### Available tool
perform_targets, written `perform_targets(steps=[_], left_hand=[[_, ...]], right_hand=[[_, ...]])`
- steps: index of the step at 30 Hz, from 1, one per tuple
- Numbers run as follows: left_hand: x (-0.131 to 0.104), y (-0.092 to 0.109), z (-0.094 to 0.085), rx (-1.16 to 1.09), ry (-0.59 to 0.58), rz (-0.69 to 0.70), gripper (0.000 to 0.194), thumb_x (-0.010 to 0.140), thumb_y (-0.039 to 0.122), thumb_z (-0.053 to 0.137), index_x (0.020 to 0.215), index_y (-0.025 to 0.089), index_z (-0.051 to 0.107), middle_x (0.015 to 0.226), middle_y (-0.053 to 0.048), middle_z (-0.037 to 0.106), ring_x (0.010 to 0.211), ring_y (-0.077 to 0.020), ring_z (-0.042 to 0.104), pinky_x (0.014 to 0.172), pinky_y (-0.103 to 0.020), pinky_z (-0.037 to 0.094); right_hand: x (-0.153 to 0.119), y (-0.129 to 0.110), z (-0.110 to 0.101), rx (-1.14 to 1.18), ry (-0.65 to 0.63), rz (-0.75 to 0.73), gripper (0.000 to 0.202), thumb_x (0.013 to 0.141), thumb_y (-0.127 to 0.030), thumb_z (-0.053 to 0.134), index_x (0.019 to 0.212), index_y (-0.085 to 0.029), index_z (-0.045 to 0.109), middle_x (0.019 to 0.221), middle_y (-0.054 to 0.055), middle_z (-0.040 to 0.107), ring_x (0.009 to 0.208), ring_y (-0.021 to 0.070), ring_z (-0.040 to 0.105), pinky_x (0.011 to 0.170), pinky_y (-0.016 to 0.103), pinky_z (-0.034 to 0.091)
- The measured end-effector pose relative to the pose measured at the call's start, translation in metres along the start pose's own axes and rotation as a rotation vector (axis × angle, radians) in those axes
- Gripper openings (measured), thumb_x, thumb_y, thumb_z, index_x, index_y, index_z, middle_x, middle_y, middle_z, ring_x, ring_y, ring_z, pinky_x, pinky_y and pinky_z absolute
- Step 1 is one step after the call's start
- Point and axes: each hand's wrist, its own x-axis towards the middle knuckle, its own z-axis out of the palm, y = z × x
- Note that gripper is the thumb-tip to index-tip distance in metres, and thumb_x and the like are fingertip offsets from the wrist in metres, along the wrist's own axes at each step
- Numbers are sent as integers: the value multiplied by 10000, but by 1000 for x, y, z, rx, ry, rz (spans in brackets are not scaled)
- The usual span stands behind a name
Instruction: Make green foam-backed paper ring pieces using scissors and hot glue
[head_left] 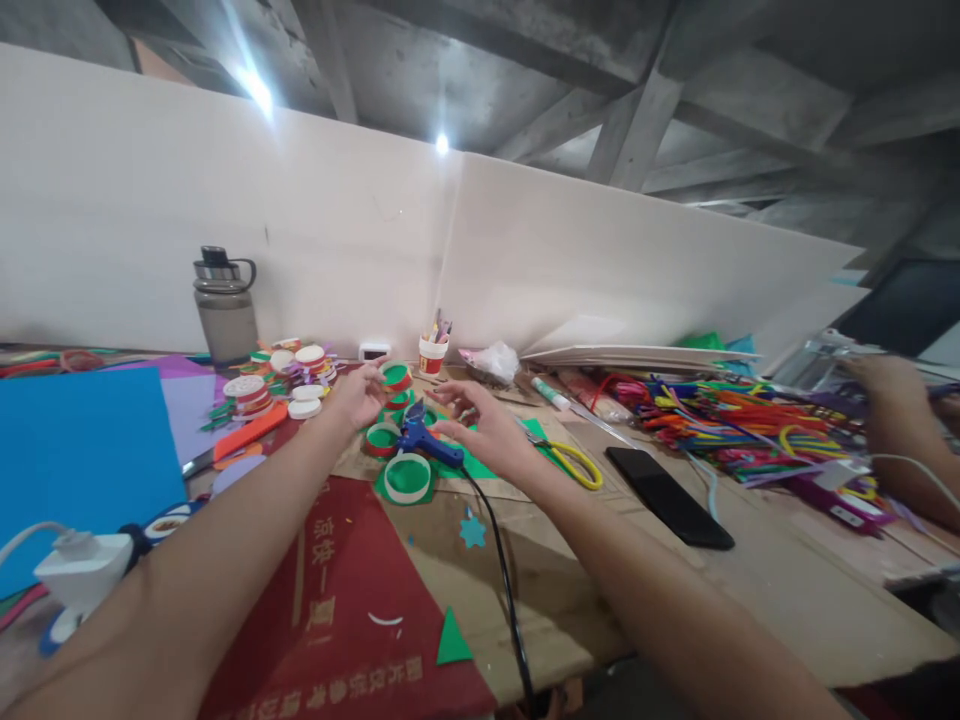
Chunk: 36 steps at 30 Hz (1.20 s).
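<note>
My left hand (363,394) is closed at the left edge of a small round paper cup (395,376) with a green bottom and a red and white rim. Its fingertips meet the rim, partly hidden. My right hand (484,425) is held with fingers apart, holding nothing, just above and right of a blue hot glue gun (429,442). The gun lies among similar green-bottomed rings; a white-walled ring (407,479) sits on green paper nearest me, and a red-walled ring (382,438) is behind it.
Yellow-handled pliers (576,466) and a black phone (667,497) lie to the right, before a heap of colourful pipe cleaners (720,420). An orange utility knife (251,430), a water bottle (225,308) and blue sheet (82,460) are left. A co-worker's arm (904,430) reaches in at right.
</note>
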Motion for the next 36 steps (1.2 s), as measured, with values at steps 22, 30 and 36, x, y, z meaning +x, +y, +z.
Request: perform_targets(steps=[22, 30, 36], left_hand=[[-39, -37, 46, 193, -491, -427, 412, 966, 424, 403, 975, 100, 657, 833, -131, 716, 725, -205, 692, 695, -338, 576], [-45, -51, 51, 187, -488, -338, 316, 963, 338, 447, 1021, 124, 673, 866, -114, 736, 714, -184, 692, 636, -289, 568], [-45, -51, 53, 195, -447, -270, 266, 938, 301, 519, 953, 103, 695, 795, -97, 725, 625, -146, 659, 575, -246, 553]], right_hand=[[-6, 29, -12, -239, 252, -130, 564, 669, -304, 829, 1158, -229, 559, 1179, 83, 566, 1139, 275, 488, 996, 474, 403], [-7, 33, -10, -293, 334, -178, 656, 677, -215, 801, 1255, -236, 493, 1243, 95, 531, 1177, 288, 454, 1008, 473, 395], [-6, 31, -12, -299, 328, -183, 617, 704, -248, 795, 1256, -259, 518, 1211, 80, 561, 1162, 284, 480, 1009, 469, 387]])
